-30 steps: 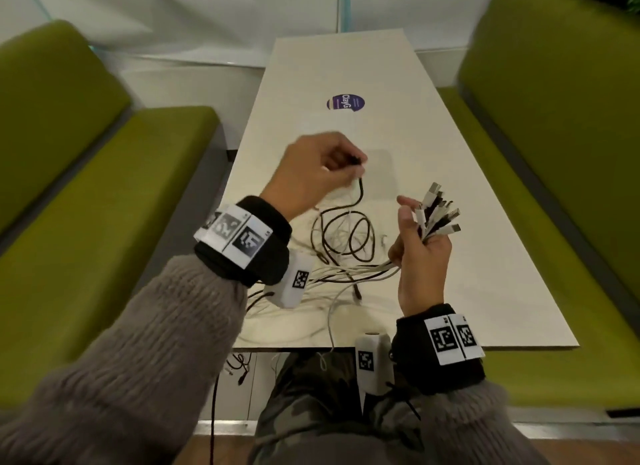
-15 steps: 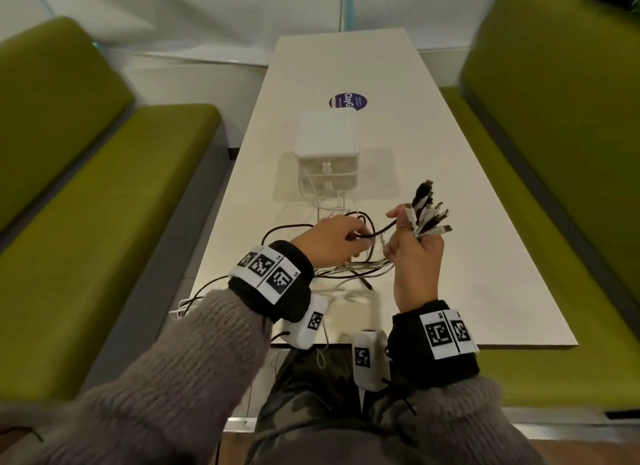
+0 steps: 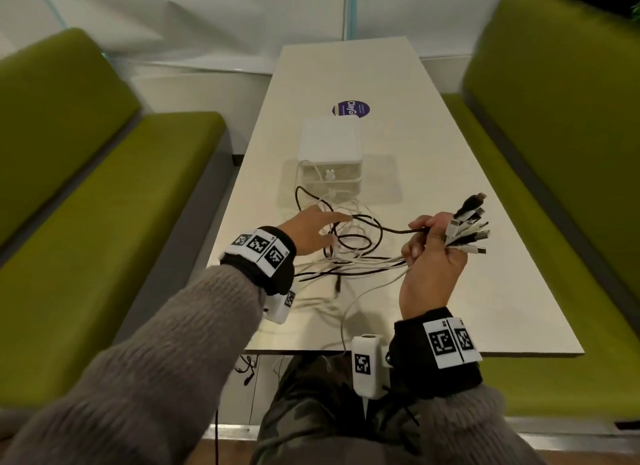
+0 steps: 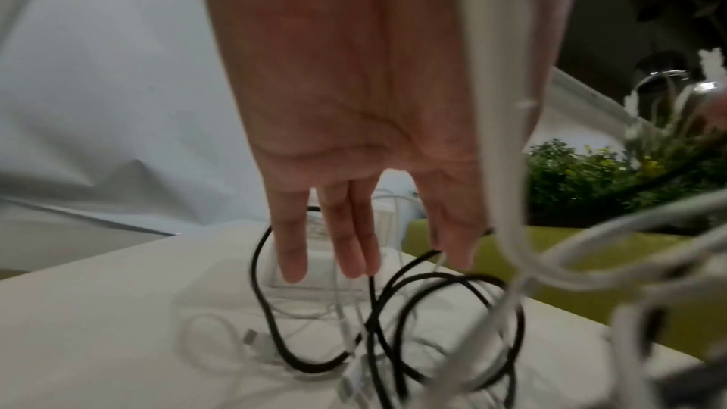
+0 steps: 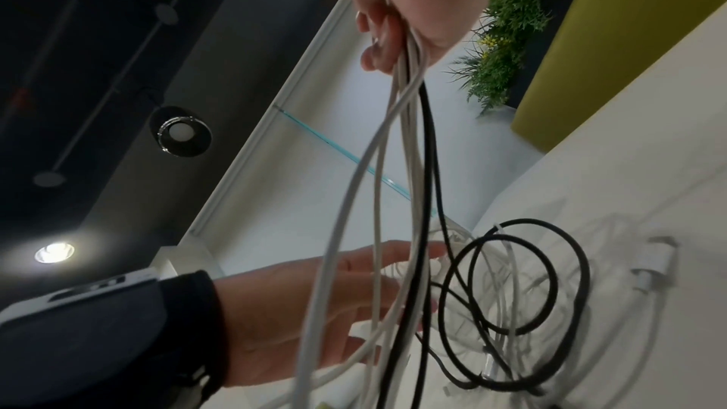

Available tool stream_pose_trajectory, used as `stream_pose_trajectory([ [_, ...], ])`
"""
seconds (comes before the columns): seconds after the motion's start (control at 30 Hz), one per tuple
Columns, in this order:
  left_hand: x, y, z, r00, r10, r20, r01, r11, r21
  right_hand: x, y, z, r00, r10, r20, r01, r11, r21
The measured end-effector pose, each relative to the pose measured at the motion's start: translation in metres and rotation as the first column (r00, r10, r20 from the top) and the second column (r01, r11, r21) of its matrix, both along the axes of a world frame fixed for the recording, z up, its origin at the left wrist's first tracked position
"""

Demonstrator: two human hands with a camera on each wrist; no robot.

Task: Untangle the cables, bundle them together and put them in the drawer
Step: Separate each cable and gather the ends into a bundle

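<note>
My right hand (image 3: 433,246) is raised above the table and grips a bunch of white and black cables just below their plug ends (image 3: 467,225), which fan out up and to the right. The cables (image 5: 397,167) hang from that fist down to a loose tangle of loops (image 3: 346,243) on the table. My left hand (image 3: 311,229) reaches over the tangle with its fingers (image 4: 354,244) straight and spread, holding nothing. A small white drawer box (image 3: 329,153) stands just beyond the tangle, drawers closed, with cable draped against its front.
The long white table (image 3: 450,174) runs away from me between two green benches (image 3: 104,205) (image 3: 554,118). A purple round sticker (image 3: 350,108) lies behind the box. Some cable ends hang off the near table edge (image 3: 247,367) over my lap.
My left hand let go of the black cable it brought to my right hand and has moved forward and left over the tangle, fingers now straight. The right hand holds that cable with the bunch.
</note>
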State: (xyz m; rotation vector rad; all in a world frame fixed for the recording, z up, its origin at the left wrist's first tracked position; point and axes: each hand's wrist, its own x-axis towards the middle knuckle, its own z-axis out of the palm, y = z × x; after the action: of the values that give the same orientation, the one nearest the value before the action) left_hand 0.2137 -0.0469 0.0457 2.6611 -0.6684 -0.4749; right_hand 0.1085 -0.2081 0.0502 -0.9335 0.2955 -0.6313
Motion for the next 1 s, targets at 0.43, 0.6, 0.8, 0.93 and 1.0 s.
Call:
stream_pose_trajectory([
  [0.43, 0.001, -0.009, -0.011, 0.983, 0.145, 0.109, -0.137, 0.988, -0.077, -0.008, -0.003, 0.009, 0.997, -0.065, 0.030, 0.066, 0.997, -0.033],
  [0.6, 0.001, 0.012, 0.002, 0.990, 0.127, 0.067, -0.104, 0.956, -0.273, -0.003, -0.002, 0.005, 0.992, -0.122, -0.024, 0.121, 0.991, -0.052],
  [0.8, -0.010, 0.012, 0.039, 0.982, 0.096, -0.164, -0.176, 0.786, -0.592, 0.003, -0.004, -0.006, 0.967, -0.167, -0.190, 0.154, 0.985, -0.078],
  [0.93, -0.015, 0.011, 0.041, 0.924, 0.020, -0.382, -0.305, 0.643, -0.702, 0.002, -0.005, -0.004, 0.985, -0.090, -0.147, 0.097, 0.995, 0.039],
  [1.0, -0.019, 0.004, 0.043, 0.929, 0.002, -0.370, -0.272, 0.682, -0.679, 0.003, -0.005, -0.003, 0.986, -0.061, -0.155, 0.075, 0.993, 0.088],
])
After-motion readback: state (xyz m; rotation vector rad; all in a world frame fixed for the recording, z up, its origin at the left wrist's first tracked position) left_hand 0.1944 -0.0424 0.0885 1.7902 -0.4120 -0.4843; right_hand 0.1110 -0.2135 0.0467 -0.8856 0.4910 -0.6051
